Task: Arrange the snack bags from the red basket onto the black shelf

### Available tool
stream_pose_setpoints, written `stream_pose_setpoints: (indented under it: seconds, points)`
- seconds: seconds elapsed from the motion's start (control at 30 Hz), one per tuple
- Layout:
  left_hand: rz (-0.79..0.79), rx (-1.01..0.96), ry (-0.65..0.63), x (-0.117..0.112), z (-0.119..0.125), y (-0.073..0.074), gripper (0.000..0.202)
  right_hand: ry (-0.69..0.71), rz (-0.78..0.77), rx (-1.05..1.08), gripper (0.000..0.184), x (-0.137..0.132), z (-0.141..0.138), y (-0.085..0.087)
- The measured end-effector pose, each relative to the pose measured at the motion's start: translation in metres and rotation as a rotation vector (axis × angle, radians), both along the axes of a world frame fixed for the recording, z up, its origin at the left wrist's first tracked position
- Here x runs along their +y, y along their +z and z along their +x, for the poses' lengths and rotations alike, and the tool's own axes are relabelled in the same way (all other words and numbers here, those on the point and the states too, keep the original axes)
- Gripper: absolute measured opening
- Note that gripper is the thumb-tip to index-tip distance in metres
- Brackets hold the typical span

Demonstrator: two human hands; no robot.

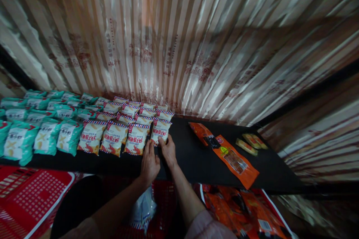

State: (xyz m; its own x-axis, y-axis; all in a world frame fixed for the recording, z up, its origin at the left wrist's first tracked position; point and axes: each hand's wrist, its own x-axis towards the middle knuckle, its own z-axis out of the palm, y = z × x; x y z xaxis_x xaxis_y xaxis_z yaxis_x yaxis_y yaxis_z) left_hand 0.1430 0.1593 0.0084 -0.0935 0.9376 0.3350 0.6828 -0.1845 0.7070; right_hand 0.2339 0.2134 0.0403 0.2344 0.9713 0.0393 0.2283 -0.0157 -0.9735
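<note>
the right hand (168,151) pinches the white snack bag (161,127) at its lower right, thumb in front, while the left hand (150,165) angles upward beside its lower left, grip unclear.

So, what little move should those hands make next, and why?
Perhaps ease the end snack bag slightly toward the front of the shelf: it seems to sit farther back than the neighbouring bag, and the right hand has its thumb against it, with the left hand close by.
</note>
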Motion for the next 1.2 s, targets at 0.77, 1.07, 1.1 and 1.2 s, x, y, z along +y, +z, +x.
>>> stream_pose_setpoints:
  seconds: [0.77, 1.07, 1.1, 1.2]
  points:
    - [0.225, 0.257, -0.204, -0.003, -0.005, 0.008, 0.061, -0.116, 0.180, -0.270, 0.057, -0.006, 0.003, -0.017]
    - [0.242, 0.268, -0.219, 0.001, -0.007, 0.009, 0.063, -0.109, 0.187, -0.250, 0.051, -0.004, 0.000, -0.012]
    - [0.243, 0.271, -0.220, 0.001, -0.007, 0.009, 0.064, -0.110, 0.187, -0.265, 0.050, -0.004, -0.001, -0.013]
    - [0.247, 0.271, -0.223, 0.000, -0.007, 0.008, 0.063, -0.110, 0.192, -0.334, 0.049, -0.003, -0.002, -0.017]
